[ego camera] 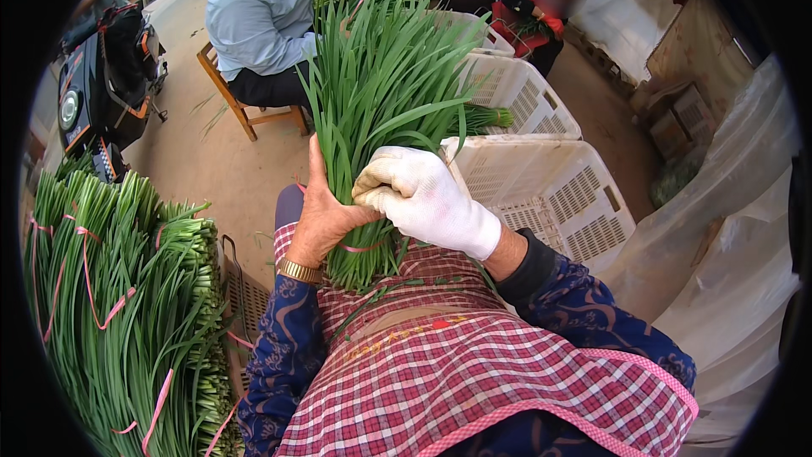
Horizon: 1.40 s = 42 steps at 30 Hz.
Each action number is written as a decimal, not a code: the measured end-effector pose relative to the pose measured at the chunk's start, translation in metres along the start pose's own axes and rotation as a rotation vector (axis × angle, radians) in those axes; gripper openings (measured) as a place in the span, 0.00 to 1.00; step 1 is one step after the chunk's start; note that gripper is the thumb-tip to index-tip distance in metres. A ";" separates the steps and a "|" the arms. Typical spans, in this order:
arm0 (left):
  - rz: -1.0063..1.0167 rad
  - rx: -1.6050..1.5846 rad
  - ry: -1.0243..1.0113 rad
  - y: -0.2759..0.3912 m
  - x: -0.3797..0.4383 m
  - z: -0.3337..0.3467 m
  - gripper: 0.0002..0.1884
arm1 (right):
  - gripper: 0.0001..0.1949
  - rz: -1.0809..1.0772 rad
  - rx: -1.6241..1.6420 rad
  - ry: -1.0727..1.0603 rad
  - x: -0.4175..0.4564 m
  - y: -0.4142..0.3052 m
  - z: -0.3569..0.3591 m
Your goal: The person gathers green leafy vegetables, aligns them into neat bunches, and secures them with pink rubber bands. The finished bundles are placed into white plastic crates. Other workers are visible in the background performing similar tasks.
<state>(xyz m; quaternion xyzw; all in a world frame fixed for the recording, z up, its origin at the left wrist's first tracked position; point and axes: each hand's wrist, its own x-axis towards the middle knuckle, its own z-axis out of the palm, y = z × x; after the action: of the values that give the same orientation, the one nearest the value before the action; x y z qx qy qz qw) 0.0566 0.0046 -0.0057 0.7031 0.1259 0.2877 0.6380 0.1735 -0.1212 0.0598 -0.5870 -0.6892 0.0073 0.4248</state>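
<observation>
A large bunch of long green leaves, likely Chinese chives (387,89), stands upright above my lap, its cut stems low and its leaf tips away from me. Round the stems, near their lower end, runs a pink tie (361,247). My bare left hand (323,209), with a gold-coloured watch band at the wrist, grips the bunch from the left, thumb up along the leaves. My right hand (419,193), in a white knit glove, is curled at the front of the bunch with its fingertips pinched together; whether leaves are between them is hidden. A checked apron (482,374) covers my lap.
Tied bunches (127,304) are piled high at the left beside a brown crate (247,298). White plastic crates (552,190) stand at the right, one holding a small bunch (488,117). A seated co-worker (260,25) is ahead, another at upper right (539,13). Plastic sheeting (717,254) hangs right.
</observation>
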 end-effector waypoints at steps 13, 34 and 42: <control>0.102 -0.046 -0.027 -0.009 0.002 0.005 0.73 | 0.09 0.024 -0.582 -0.156 -0.013 -0.005 0.000; 0.108 -0.050 0.204 -0.003 0.006 0.006 0.49 | 0.05 0.320 0.504 0.002 0.010 -0.015 -0.020; 0.199 -0.138 0.246 0.001 0.080 -0.033 0.36 | 0.19 0.267 0.082 0.119 0.020 0.031 -0.005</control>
<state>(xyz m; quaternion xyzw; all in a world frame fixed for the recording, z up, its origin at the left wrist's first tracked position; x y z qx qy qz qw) 0.1015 0.0751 0.0156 0.6260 0.1126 0.4411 0.6331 0.2027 -0.0978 0.0586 -0.6550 -0.5777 0.0569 0.4837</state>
